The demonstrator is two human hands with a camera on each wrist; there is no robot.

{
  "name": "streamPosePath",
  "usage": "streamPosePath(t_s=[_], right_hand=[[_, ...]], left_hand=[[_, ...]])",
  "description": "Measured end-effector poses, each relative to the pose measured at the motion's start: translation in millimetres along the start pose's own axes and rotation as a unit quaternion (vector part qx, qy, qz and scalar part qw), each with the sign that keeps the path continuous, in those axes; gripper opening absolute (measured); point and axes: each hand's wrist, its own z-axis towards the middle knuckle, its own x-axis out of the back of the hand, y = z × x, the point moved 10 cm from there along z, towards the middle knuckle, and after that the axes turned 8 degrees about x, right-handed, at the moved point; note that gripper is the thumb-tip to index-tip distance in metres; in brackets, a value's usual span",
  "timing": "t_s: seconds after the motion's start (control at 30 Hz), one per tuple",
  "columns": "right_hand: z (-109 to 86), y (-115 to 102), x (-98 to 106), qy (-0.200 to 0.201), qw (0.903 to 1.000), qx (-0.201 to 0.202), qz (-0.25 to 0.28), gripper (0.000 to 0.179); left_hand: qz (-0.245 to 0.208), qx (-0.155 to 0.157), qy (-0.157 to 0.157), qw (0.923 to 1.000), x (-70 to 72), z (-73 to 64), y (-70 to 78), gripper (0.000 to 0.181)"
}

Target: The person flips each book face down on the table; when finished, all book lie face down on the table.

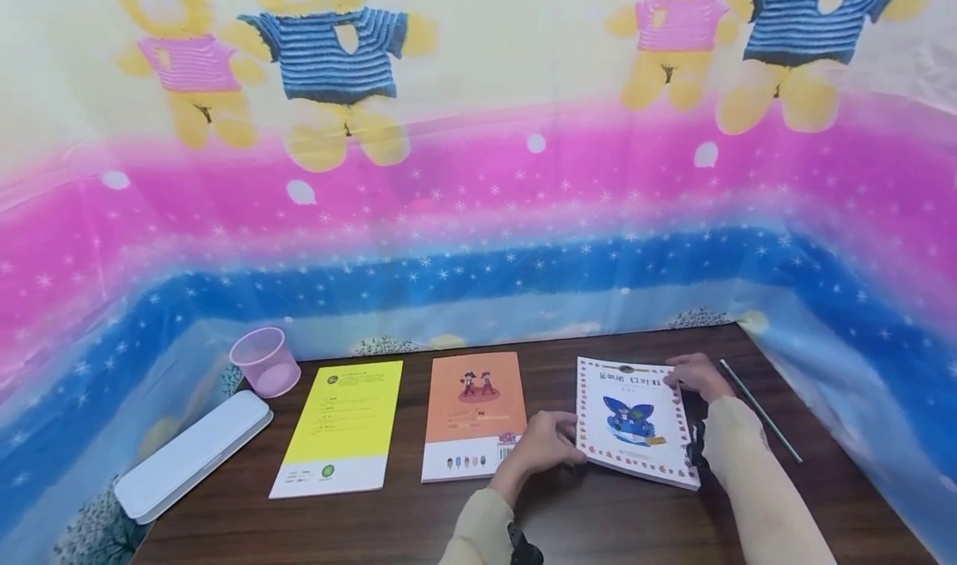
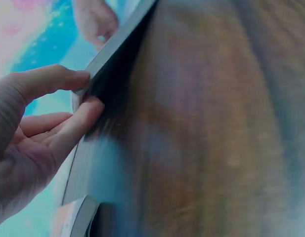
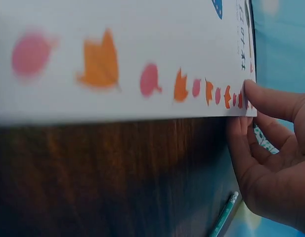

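A white book (image 1: 598, 420) with a blue butterfly and a border of leaves on its cover is at the right of the table. My left hand (image 1: 546, 444) pinches its near left edge, thumb on top and fingers beneath in the left wrist view. At the far right corner, my right hand (image 1: 699, 375) grips the book between thumb and fingers. In the right wrist view, the book's edge (image 3: 117, 111) stands a little above the wood. Left of it lies an orange book (image 1: 474, 415), and farther left a yellow book (image 1: 336, 424).
A white pencil case (image 1: 196, 457) lies along the left table edge, beside a pink mesh cup (image 1: 267, 361). To the right of my right hand is a thin green pencil (image 1: 761, 411). A printed cloth (image 1: 478, 216) with bears hangs behind the dark wooden table (image 1: 404, 523).
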Motion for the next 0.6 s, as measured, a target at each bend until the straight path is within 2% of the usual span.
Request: streamPosePath(t_s=[0.07,0.13,0.23,0.33,0.43,0.6], right_hand=[[-1.7,0.2,-0.5,-0.006,1.0,0.003,0.007,0.062],[-2.3,1.0,-2.7,-0.017,0.9996,0.007,0.019,0.063],[-2.1,5.2,-6.0,-0.03,0.998,0.004,0.056,0.062],[-4.0,10.0,-9.4,-0.05,0.9951,-0.001,0.085,0.064],[-10.6,11.2,-11.6,-0.067,0.9923,-0.002,0.104,0.066],[-24.6,5.9,-10.8,-0.108,0.985,0.02,0.133,0.071]], left_hand=[[-0.081,0.022,-0.009,0.9964,7.1,3.1,-3.7,0.055],[-0.154,0.041,-0.015,0.9871,15.5,7.1,-5.8,0.052],[-0.217,0.059,-0.01,0.9743,29.9,14.3,-7.0,0.049],[-0.236,0.067,0.008,0.9695,42.0,19.4,-7.0,0.048],[-0.224,0.074,0.031,0.9714,49.0,21.8,-8.2,0.047],[-0.203,0.075,0.061,0.9744,54.1,22.2,-12.9,0.046]])
